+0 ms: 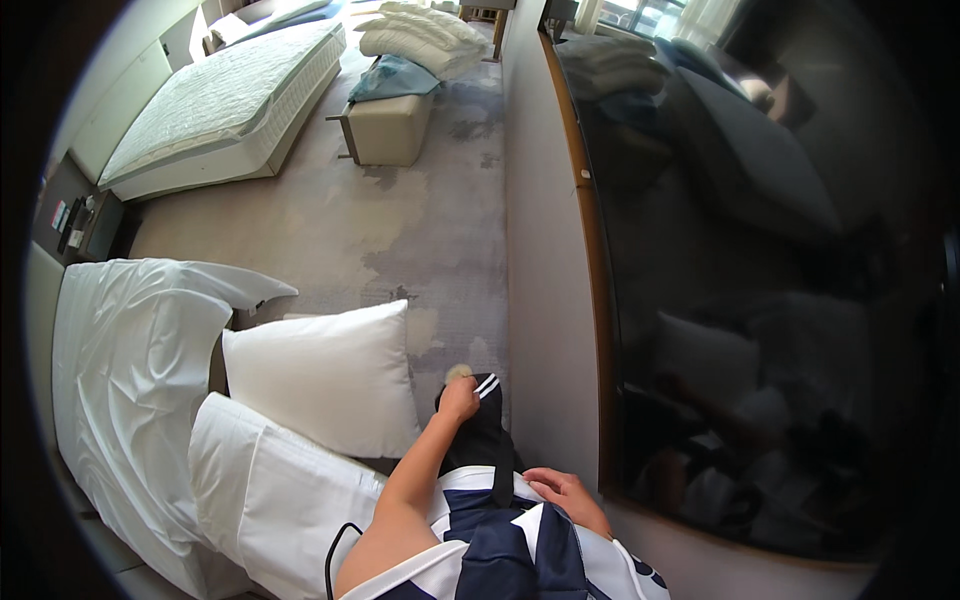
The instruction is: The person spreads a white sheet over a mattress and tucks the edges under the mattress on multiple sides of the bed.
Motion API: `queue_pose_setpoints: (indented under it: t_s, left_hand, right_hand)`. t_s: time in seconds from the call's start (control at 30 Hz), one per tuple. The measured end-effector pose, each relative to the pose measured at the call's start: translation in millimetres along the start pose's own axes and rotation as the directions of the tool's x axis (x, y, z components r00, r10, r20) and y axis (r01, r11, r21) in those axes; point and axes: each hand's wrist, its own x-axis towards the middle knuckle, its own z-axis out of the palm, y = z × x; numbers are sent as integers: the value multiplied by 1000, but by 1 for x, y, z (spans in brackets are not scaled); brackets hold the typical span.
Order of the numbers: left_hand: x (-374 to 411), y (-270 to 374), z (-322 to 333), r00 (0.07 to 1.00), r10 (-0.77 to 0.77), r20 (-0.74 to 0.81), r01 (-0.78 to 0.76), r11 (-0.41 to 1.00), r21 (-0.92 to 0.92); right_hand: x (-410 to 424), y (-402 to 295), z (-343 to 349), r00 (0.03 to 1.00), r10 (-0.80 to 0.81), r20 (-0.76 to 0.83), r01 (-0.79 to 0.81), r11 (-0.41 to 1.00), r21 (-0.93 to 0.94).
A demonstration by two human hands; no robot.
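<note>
My left hand [459, 399] hangs in front of my black trousers [480, 439] with its fingers curled. The inside of that hand is hidden, so I cannot tell whether it holds the cloth. My right hand [564, 493] is beside the hem of my white and navy top [480, 506], thumb apart from the fingers, nothing visible in it. Left of my left arm, a white pillow [322, 379] leans by folded white bedding [300, 487]. A crumpled white sheet [142, 360] covers the nearer bed. A pale fuzzy thing [459, 371] shows just beyond my left hand.
Across the patterned carpet [322, 217] stands a bed with a bare mattress [225, 97]. White duvets [424, 37] and a blue-green cloth [394, 79] lie piled on a cream seat [386, 131]. A nightstand [97, 229] separates the beds. On my right, a wall carries a large dark television [720, 300].
</note>
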Motion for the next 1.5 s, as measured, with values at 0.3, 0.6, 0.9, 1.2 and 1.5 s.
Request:
queue_pose_setpoints:
  t_s: [0.3,0.6,0.9,1.2,1.5]
  left_hand:
    - [215,-65,-72,992,-96,-83,86,989,-119]
    - [239,-212,-241,652,-648,-394,572,761,-306]
    - [157,-241,-225,-85,-896,-435,717,248,-652]
    - [267,-242,-225,-353,-907,231,-59,-225,-973]
    - [276,-310,-336,-411,-905,107,168,-191,-967]
  right_hand:
    - [196,-48,-56,998,47,-47,-56,975,-214]
    - [468,-314,-47,938,-287,192,344,741,-577]
    - [690,-415,24,615,10,789,785,83,-613]
    - [865,-559,172,283,203,937,952,-181,-248]
    - [862,-703,432,-223,332,917,971,-11,240]
